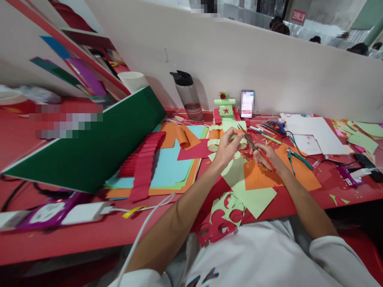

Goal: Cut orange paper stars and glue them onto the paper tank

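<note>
My left hand (229, 145) is raised over the red table (167, 223), thumb and fingers pinched on a small piece of orange paper (240, 131). In my right hand (265, 154) is a pair of scissors (266, 158) with orange-red handles, its dark blades pointing up and left beside the orange piece. Just behind my hands stand orange and pale yellow paper rolls (214, 139) and a light green paper model (226, 111) bearing a red star. Below my hands lie an orange sheet (260, 177), light green paper (254, 199) and a light green sheet with round holes (229, 205).
A green board (98, 143) leans at left near stacked coloured sheets (172, 171) and pleated red paper (142, 171). A bottle (188, 97) and phone (247, 104) stand by the partition. Pliers (301, 158) lie right. A white cable (143, 225) crosses the table's front edge.
</note>
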Demonstrator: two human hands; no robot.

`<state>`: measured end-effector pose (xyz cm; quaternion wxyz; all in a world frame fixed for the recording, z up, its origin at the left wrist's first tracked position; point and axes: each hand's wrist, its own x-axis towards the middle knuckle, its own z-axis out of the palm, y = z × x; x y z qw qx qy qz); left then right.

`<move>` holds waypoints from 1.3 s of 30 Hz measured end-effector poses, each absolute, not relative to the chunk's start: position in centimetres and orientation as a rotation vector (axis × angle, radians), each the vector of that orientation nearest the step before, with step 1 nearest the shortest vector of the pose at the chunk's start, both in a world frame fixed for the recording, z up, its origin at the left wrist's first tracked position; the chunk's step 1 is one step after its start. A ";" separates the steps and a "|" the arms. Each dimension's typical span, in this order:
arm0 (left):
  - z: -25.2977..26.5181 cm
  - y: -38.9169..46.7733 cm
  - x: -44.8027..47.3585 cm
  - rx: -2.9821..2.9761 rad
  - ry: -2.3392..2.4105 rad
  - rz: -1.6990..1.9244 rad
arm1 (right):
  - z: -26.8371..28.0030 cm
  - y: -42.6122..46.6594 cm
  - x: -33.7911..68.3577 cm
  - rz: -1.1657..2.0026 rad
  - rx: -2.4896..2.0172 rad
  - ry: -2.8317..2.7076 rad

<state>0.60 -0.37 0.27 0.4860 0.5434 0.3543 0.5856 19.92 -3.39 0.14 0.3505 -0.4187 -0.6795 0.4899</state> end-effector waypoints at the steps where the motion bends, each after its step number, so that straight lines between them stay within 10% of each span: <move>1: 0.3 -0.4 0.6 1.323 0.860 1.425 | 0.1 -3.4 19.9 1.263 -1.080 -1.766; 39: -0.3 -0.6 0.8 1.687 0.885 1.060 | -0.1 -2.7 19.6 1.140 -0.968 -1.449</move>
